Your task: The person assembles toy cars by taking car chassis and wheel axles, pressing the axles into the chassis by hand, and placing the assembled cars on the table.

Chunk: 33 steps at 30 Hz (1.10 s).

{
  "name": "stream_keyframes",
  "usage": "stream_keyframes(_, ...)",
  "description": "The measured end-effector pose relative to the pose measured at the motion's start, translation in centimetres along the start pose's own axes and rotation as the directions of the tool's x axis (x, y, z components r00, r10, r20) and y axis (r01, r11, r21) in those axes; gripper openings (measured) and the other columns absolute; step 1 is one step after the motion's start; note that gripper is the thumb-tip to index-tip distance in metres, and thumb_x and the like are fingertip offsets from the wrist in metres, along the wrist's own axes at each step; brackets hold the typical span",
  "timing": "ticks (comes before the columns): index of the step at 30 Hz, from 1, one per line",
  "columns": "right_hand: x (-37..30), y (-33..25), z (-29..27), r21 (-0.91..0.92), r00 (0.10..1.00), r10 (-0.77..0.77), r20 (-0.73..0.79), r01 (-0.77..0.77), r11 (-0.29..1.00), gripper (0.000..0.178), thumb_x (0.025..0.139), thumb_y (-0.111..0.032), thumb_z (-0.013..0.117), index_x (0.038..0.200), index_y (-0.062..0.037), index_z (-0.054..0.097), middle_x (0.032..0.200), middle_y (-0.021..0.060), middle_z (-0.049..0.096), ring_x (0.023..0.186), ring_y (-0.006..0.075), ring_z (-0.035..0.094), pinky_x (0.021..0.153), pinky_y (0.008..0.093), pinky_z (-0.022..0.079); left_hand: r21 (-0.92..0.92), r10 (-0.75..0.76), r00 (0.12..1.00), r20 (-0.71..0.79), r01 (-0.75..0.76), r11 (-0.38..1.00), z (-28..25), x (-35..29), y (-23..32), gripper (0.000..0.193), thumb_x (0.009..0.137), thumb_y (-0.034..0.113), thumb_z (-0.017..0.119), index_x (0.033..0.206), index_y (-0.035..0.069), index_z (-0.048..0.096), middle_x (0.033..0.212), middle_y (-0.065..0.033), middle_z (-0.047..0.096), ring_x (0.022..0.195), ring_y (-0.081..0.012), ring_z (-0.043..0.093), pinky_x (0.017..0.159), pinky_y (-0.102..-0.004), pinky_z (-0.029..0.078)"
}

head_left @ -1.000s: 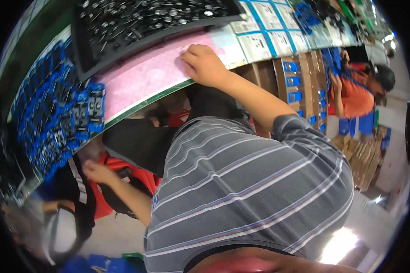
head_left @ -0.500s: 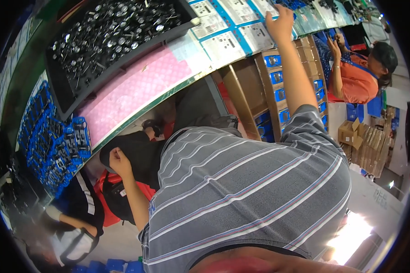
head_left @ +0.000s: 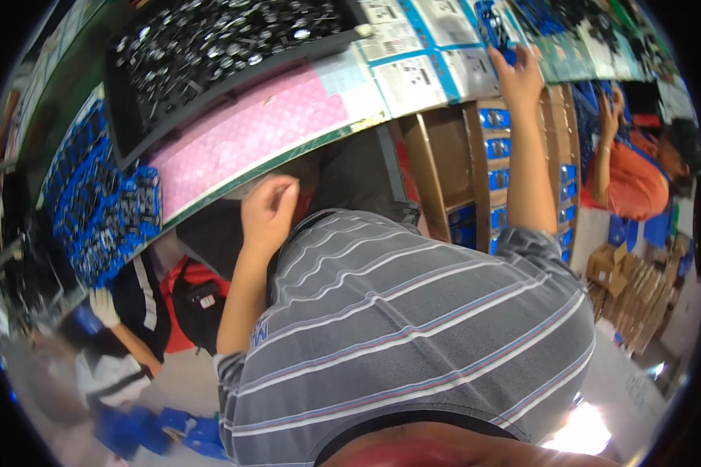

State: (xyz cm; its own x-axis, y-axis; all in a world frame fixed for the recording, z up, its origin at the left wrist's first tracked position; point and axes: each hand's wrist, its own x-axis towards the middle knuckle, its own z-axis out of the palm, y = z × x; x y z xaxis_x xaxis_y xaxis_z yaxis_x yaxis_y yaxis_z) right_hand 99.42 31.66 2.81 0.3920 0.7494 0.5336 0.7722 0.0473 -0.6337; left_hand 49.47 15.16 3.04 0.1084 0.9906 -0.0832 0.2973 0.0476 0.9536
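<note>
At the far side of the workbench, my right hand (head_left: 519,80) grips the near end of a blue plastic part with black fittings (head_left: 491,25); its exact kind I cannot make out. The part sits over printed sheets (head_left: 406,80) bordered with blue tape. My left hand (head_left: 269,212) hangs just off the bench's near edge, fingers curled in and nothing showing in them. Nearest to it on the bench is a pink patterned mat (head_left: 249,128). Behind the mat stands a black tray (head_left: 224,105) heaped with small black and shiny metal pieces (head_left: 226,43).
Blue-and-black parts (head_left: 105,202) are piled at the bench's left end. Cardboard racks (head_left: 436,167) with blue packs stand below the bench on the right. One person in orange (head_left: 631,179) sits at right; another with a white glove (head_left: 103,307) is at lower left.
My right hand has drawn back slightly, and a blue-and-black part now shows in its fingers. My left hand has risen and moved right, towards the bench edge. The view has shifted slightly.
</note>
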Motion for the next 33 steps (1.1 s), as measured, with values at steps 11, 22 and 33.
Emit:
stream_keyframes(11,-6.6,-26.7,4.2,0.494,0.593,-0.723,0.354,0.538,0.683,0.036,0.076,-0.016,0.084,0.101,0.0021,0.067,0.103,0.0141,0.067,0.092,0.0241,0.066,0.083,0.0326,0.053,-0.826,-0.088,0.994,0.065,0.103,0.554,0.4,2.4,2.6,0.019,0.096,0.011,0.058,0.113,0.009,0.048,0.094,-0.0065,0.062,0.066,-0.0113,0.055,0.044,-0.02,0.032)
stream_keyframes(22,0.1,-30.3,15.3,-0.267,0.59,-0.278,0.758,0.67,0.693,0.041,0.082,-0.045,0.071,0.08,-0.0035,0.074,0.086,0.0172,0.071,0.084,0.0346,0.07,0.072,0.0453,0.055,-0.869,-0.182,0.982,-0.048,0.049,0.492,-1.0,-1.6,1.4,0.042,0.093,0.02,0.06,0.132,0.007,0.048,0.101,-0.0046,0.063,0.074,-0.0106,0.063,0.046,-0.0217,0.042)
stream_keyframes(33,0.9,-30.7,16.2,0.043,0.43,-0.213,0.877,0.372,0.927,0.014,0.078,-0.015,0.071,0.077,-0.0014,0.073,0.086,0.0204,0.068,0.085,0.0338,0.067,0.074,0.0394,0.053,-0.872,-0.157,0.987,-0.018,0.061,0.485,-0.7,-1.1,1.0,0.039,0.096,0.017,0.062,0.13,0.007,0.045,0.095,-0.0055,0.061,0.062,-0.0102,0.057,0.043,-0.0231,0.04)
